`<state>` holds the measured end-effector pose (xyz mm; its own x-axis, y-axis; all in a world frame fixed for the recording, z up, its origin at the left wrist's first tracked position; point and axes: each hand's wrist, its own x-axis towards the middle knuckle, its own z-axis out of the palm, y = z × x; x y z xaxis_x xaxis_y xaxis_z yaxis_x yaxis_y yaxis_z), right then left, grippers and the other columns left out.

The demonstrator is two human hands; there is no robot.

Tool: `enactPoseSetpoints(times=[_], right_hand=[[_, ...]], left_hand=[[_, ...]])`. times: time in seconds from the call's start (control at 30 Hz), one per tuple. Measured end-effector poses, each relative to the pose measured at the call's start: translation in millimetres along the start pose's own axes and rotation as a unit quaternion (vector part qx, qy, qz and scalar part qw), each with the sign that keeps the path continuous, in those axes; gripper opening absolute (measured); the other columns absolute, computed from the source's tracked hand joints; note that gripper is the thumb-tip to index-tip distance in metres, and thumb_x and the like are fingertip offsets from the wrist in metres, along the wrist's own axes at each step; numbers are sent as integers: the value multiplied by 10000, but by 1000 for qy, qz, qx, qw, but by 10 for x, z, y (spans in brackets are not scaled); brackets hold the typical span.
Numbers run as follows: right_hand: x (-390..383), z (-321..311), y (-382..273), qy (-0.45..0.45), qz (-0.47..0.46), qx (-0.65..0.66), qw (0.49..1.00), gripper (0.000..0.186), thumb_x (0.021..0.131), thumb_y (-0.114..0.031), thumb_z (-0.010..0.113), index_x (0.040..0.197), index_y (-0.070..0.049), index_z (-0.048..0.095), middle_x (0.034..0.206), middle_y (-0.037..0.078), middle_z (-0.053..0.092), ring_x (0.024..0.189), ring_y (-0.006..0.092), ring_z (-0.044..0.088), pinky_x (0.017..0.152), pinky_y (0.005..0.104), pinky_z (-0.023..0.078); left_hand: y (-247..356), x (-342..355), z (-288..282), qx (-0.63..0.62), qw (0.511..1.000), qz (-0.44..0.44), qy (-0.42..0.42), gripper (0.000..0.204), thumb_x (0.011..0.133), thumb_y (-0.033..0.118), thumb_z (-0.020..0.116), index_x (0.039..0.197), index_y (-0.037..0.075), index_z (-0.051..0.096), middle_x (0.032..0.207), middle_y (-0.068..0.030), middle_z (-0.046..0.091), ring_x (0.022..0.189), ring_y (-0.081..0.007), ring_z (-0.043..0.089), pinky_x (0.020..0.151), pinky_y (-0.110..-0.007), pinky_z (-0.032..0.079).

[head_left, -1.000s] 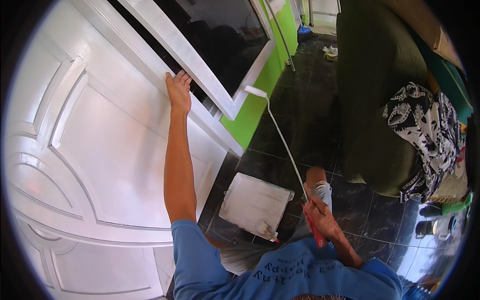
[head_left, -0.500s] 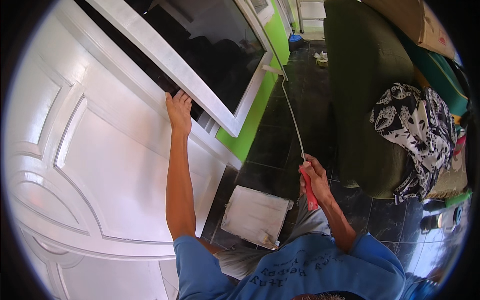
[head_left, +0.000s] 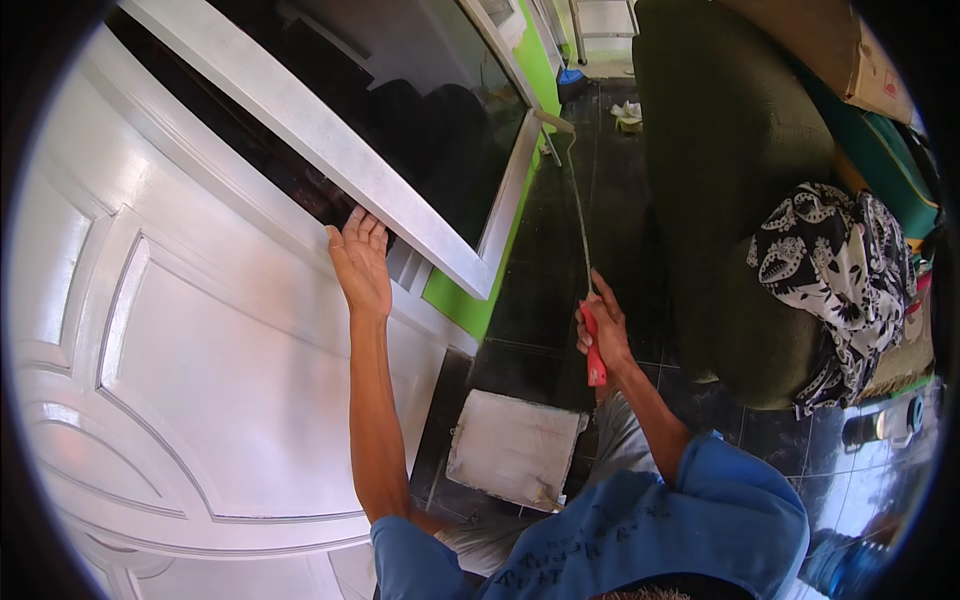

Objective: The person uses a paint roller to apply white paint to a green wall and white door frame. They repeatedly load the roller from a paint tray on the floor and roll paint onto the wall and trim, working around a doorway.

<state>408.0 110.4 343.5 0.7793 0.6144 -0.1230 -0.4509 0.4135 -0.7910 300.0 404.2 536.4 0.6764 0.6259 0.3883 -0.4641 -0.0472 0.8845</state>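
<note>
My right hand [head_left: 610, 330] is wrapped round the red handle of a paint roller [head_left: 596, 362]. Its long thin rod reaches forward to a small roller head [head_left: 554, 121], which lies against the outer side of a white window frame [head_left: 390, 170] with dark glass. My left hand [head_left: 364, 265] is open, palm showing and fingers stretched. Its fingertips are at the lower edge of that frame, by the dark gap between the frame and a white panelled door [head_left: 230, 370]; whether they press on the frame I cannot tell.
A paint-smeared white tray [head_left: 515, 450] lies on the black tiled floor [head_left: 530, 300] by my legs. Along the right stands a dark green sofa [head_left: 725, 200] with a black-and-white patterned cloth [head_left: 830, 270] on it. A bright green wall strip [head_left: 462, 314] runs below the window.
The roller head has shifted toward the window frame and slightly up in view, with my right hand moving forward and left. My left hand stays by the frame edge, its palm turned more into view.
</note>
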Motion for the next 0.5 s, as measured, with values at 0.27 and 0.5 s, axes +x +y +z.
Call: enactPoseSetpoints(times=[0.27,0.5], right_hand=[[-1142,-6,127,-5,56,-15,998,541,1056,-273,457,1563,-234,273,749,49,515,462,84,459,432,255,455],[-1247,183,230,9,21,3,1000,536,1040,-188,416,1561,-193,292,744,57,519,450,84,446,418,246,450]], left_hand=[[-3,-66,-1,5,999,24,-31,891,1023,621,247,1490,-136,197,1511,-315,294,1457,-370,252,1222,-428,127],[11,-13,139,23,998,24,-53,932,1006,655,243,1515,-121,156,1538,-322,249,1483,-389,195,1227,-435,68]])
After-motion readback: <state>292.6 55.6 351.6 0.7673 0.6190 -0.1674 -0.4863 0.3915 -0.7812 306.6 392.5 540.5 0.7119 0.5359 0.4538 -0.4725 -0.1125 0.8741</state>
